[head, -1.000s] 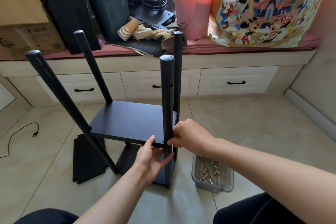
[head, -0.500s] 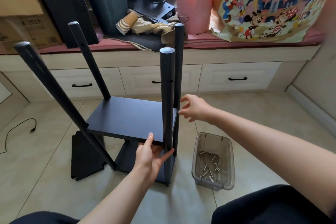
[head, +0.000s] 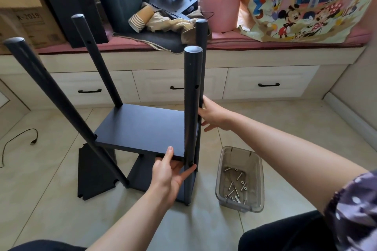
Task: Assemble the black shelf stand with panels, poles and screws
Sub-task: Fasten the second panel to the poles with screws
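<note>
Shelf stand (head: 146, 128) on floor – screw tub (head: 240, 179) just right, spare panel (head: 93, 171) left.

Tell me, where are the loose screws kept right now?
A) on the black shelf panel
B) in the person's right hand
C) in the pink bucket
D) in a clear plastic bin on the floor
D: the screws lie in the bottom of the clear plastic bin, which stands on the tiled floor right of the stand.

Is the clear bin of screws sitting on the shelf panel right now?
No, the clear bin sits on the floor tiles, right of the stand, apart from the shelf panel.
</note>
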